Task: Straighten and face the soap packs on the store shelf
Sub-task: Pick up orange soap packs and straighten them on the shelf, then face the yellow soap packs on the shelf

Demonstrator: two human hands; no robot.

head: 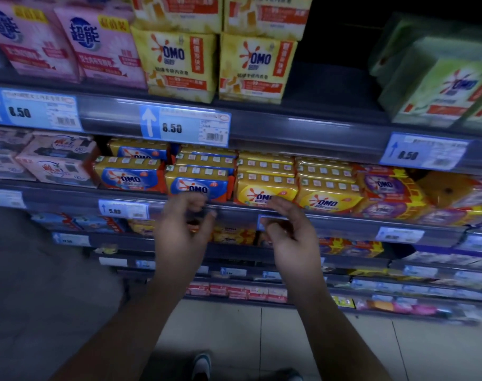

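Two hands hover in front of the middle shelf, and neither holds anything. The left hand (pixel 183 229) has a loose grip, fingers half curled, with its fingertips just below the front blue OMO soap pack (pixel 198 184); whether they touch it cannot be told. The right hand (pixel 289 232) is also relaxed, palm turned inward. Its fingertips reach the lower edge of the front yellow OMO soap pack (pixel 264 191).

Both packs stand at the front edge of the shelf, side by side and touching, each with more packs stacked behind. Another blue pack (pixel 128 176) stands just to the left, slightly further back and turned a little. A second yellow pack (pixel 327 196) is just to the right, and purple OMO packs (pixel 385 188) come after it.

Below the packs runs the shelf rail (pixel 344 221), which carries a price tag (pixel 123 209). The upper shelf edge (pixel 303 125) hangs low over the stacks, so little room stays above them. In front of the shelf, over the floor (pixel 234 325), the space is free.
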